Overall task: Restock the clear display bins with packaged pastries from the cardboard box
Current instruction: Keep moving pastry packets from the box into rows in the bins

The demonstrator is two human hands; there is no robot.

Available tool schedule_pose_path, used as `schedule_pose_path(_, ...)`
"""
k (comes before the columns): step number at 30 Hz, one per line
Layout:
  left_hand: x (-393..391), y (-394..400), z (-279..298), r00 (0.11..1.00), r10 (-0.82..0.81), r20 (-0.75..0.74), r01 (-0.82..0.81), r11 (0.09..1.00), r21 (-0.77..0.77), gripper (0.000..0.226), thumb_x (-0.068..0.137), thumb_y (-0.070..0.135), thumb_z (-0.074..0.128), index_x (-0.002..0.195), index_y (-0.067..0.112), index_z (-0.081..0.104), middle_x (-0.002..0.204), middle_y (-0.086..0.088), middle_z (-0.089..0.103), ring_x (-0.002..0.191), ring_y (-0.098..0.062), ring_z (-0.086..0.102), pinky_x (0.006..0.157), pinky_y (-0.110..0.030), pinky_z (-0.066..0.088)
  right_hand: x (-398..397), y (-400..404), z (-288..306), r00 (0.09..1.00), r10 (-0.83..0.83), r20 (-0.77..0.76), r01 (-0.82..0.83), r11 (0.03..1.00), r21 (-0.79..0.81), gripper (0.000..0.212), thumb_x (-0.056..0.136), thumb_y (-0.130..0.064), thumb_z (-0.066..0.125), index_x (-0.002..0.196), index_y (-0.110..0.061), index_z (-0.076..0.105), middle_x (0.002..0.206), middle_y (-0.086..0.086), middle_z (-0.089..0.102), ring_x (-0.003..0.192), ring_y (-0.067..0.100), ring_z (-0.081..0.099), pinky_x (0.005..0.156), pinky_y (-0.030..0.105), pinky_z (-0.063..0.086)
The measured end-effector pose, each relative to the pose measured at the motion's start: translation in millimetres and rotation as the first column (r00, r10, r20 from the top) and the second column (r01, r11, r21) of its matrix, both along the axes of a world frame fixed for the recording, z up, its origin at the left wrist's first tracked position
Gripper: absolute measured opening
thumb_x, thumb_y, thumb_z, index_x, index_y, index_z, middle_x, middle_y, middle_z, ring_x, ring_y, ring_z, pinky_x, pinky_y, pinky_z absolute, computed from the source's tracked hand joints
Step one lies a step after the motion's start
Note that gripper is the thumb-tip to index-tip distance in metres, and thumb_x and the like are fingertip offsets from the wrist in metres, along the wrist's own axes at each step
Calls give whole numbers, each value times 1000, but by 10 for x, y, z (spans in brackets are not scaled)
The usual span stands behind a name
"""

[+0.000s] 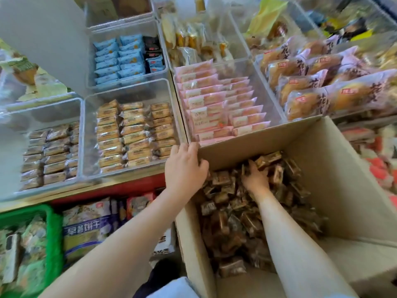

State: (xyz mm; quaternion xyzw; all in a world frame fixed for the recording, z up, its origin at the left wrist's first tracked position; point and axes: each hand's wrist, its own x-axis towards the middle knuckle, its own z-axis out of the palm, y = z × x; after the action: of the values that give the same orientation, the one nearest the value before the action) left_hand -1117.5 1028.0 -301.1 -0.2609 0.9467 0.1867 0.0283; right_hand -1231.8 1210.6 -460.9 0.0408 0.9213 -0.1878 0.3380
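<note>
An open cardboard box [335, 173] stands at the lower right, holding a loose heap of brown packaged pastries [232, 214]. My left hand [184, 166] grips the box's far left corner, fingers curled over the rim. Down inside the box, my right hand [254, 176] digs into the heap, its fingers curled round several packets. To the left, a clear bin [83, 134] holds rows of tan pastries [131, 134]. A second clear bin [12, 117] at the far left holds rows of brown pastries [51, 151].
Behind the box, clear bins hold pink packets [217, 104], blue packets [120, 57] and large bread buns [311, 84]. A red shelf edge [111, 188] runs below the bins. Beneath it sit a green basket [51, 233] and bagged snacks [86, 226].
</note>
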Motion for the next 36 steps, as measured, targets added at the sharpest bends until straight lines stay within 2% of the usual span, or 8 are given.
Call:
schedule_pose_path(5, -27, 17, 16, 1000, 7, -15, -7, 1000, -27, 38, 94, 35, 53, 127, 17, 52, 118, -3, 56, 109, -22, 43, 78, -29, 37, -31, -86, 91, 939, -282, -196, 247, 951, -185, 20, 100, -30, 53, 114, -14, 54, 134, 23, 49, 122, 38, 46, 97, 38, 41)
schedule_pose_path(8, -41, 6, 24, 1000, 7, -13, -7, 1000, -19, 39, 94, 36, 53, 128, 17, 52, 119, -2, 55, 109, -21, 42, 78, -28, 35, -63, -169, 341, 936, -350, -21, 313, 861, -401, 16, 96, -25, 56, 108, -16, 61, 119, 16, 64, 104, 35, 62, 91, 41, 52)
schedule_pose_path(12, -24, 10, 52, 1000, 9, -10, -9, 1000, 15, 40, 97, 40, 50, 131, 19, 51, 123, -1, 54, 112, -20, 42, 81, -28, 35, 66, -34, 1004, 911, -33, 411, 314, 701, -640, 40, 98, -13, 57, 133, -33, 56, 118, 15, 66, 79, 29, 68, 74, 40, 60)
schedule_pose_path(15, 12, -28, 141, 1000, 18, -1, -17, 984, 176, 39, 101, 43, 46, 134, 25, 53, 128, 3, 54, 121, -17, 41, 93, -31, 33, 271, 37, 1513, 871, 224, 437, 254, 557, -791, 57, 98, -10, 56, 138, -49, 47, 129, 13, 58, 91, 33, 65, 68, 37, 54)
schedule_pose_path(18, 127, -126, 276, 981, 143, -132, -66, 883, 464, 30, 99, 47, 46, 123, 37, 61, 125, 12, 59, 126, -14, 46, 112, -48, 32, 423, -27, 1858, 869, 313, 384, 232, 428, -874, 68, 96, -1, 51, 138, -55, 44, 135, 16, 54, 87, 25, 64, 62, 35, 48)
schedule_pose_path(26, 680, -579, 699, 966, 85, -243, 198, 357, 913, 45, 89, 26, 69, 133, 33, 60, 115, 7, 71, 107, -17, 69, 91, -34, 57, 784, -683, 2132, 810, 379, 448, 381, 242, -892, 55, 99, -4, 45, 142, -39, 44, 130, 23, 53, 74, 22, 60, 48, 26, 43)
schedule_pose_path(30, 978, -1022, 688, 979, 21, -201, 177, 390, 904, 53, 78, 24, 86, 127, 27, 65, 109, 3, 72, 98, -16, 69, 87, -30, 54, 996, -1033, 2065, 684, 433, 587, 555, 214, -804, 38, 101, -31, 51, 136, -19, 55, 115, 22, 58, 58, 16, 48, 44, 23, 32)
schedule_pose_path(36, 1322, -1411, 601, 936, 286, -202, 15, 544, 839, 28, 86, 39, 72, 104, 18, 74, 90, 3, 74, 82, -9, 70, 69, -29, 56, 1294, -1617, 2062, 611, 523, 595, 493, 337, -802, 77, 95, -73, 31, 132, -15, 65, 78, 15, 52, 49, 17, 48, 45, 25, 32)
